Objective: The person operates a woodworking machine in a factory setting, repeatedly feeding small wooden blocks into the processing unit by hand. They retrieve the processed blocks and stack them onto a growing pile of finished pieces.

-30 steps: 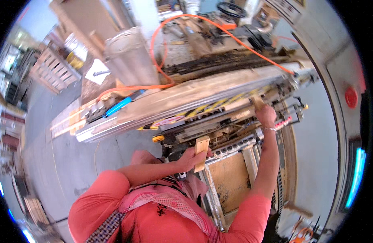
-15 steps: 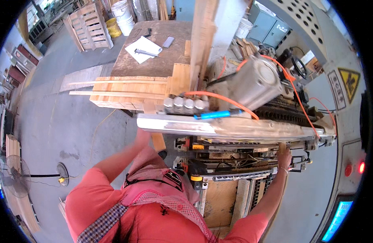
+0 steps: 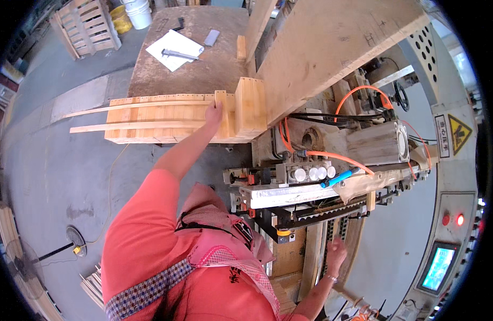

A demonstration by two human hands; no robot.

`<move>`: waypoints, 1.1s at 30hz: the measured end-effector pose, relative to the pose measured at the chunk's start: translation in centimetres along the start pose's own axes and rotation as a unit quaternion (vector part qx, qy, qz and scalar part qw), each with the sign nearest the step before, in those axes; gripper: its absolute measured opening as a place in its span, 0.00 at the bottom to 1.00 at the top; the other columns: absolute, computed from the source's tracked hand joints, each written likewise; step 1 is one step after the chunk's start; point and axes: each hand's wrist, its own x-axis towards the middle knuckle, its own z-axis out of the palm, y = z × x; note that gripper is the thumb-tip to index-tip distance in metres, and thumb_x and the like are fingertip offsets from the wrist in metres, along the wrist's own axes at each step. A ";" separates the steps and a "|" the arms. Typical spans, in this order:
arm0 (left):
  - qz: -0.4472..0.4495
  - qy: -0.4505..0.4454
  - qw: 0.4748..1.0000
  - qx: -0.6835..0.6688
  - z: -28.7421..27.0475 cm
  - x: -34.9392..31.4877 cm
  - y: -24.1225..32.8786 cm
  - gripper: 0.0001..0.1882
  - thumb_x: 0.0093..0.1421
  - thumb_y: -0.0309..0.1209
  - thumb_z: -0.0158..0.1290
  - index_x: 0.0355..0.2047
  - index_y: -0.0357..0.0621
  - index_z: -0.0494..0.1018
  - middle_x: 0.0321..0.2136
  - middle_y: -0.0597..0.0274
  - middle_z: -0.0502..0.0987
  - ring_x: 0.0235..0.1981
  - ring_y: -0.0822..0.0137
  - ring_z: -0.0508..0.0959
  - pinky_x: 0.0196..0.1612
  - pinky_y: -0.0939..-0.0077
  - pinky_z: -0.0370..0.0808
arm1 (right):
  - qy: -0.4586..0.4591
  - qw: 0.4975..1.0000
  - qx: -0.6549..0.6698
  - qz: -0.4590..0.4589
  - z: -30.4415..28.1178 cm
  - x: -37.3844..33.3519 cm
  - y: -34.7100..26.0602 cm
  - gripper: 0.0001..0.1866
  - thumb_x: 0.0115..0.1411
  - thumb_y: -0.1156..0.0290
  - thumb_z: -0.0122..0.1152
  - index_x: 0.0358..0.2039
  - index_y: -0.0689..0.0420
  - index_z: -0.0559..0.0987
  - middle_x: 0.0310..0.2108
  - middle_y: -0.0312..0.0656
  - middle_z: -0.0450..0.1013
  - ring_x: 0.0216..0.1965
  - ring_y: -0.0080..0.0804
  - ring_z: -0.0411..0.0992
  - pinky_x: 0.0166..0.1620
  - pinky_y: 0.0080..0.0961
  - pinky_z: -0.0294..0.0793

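My left hand (image 3: 214, 113) reaches forward with its fingers closed round a short wooden board (image 3: 220, 100), which lies across the row of stacked wooden pieces (image 3: 150, 134). Two long thin strips (image 3: 139, 127) lie along that row, sticking out past its left end. A taller wooden block (image 3: 250, 107) stands just right of the held board. My right hand (image 3: 336, 254) is at the lower right, above the machine's lower rails (image 3: 327, 262). Its fingers are loosely curled, and I see nothing in them. A small wooden piece (image 3: 370, 200) sits upright at the right end of the machine's clamp.
Behind the stack, a brown table (image 3: 214, 75) bears white paper (image 3: 174, 43) and a caliper (image 3: 179, 54). A large upright board (image 3: 332, 53) rises beside the machine. Orange hoses (image 3: 337, 156) cross it. A control panel (image 3: 439, 267) stands right; a fan (image 3: 21, 267) stands left.
My left hand has moved forward from beside the machine's left end onto the stack. My right hand has left the wooden piece at the clamp's right end and come nearer. The view has shifted.
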 end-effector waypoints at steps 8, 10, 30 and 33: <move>0.059 0.056 0.997 -0.018 3.2 0.4 -0.7 0.14 0.56 0.31 0.45 0.41 0.38 0.68 0.34 0.44 0.73 0.39 0.46 0.72 0.40 0.58 0.68 | -0.040 0.988 0.052 0.142 3.4 -14.1 1.2 0.10 0.45 0.76 0.61 0.31 0.63 0.75 0.22 0.43 0.74 0.25 0.29 0.74 0.30 0.25 0.72; 0.076 0.081 0.994 -0.018 3.7 0.4 -1.2 0.15 0.55 0.30 0.45 0.42 0.38 0.67 0.36 0.44 0.72 0.40 0.46 0.71 0.42 0.58 0.67 | -0.026 0.985 0.067 0.159 4.7 -16.2 0.9 0.10 0.45 0.77 0.60 0.31 0.61 0.76 0.22 0.43 0.75 0.25 0.28 0.74 0.29 0.22 0.73; 0.018 -0.026 0.980 -0.198 4.3 4.4 -3.9 0.19 0.54 0.27 0.43 0.45 0.27 0.65 0.43 0.44 0.71 0.43 0.54 0.72 0.43 0.67 0.69 | -0.056 0.952 0.050 0.296 6.5 -22.9 -6.2 0.14 0.46 0.64 0.62 0.33 0.57 0.77 0.26 0.44 0.76 0.28 0.38 0.75 0.31 0.31 0.73; 0.153 -0.045 0.987 -0.030 4.3 1.6 -0.2 0.17 0.53 0.25 0.41 0.42 0.26 0.68 0.38 0.43 0.74 0.39 0.52 0.74 0.40 0.64 0.71 | -0.057 0.941 0.039 0.331 6.1 -24.9 -7.0 0.15 0.46 0.62 0.62 0.33 0.56 0.76 0.28 0.44 0.75 0.31 0.42 0.74 0.33 0.34 0.73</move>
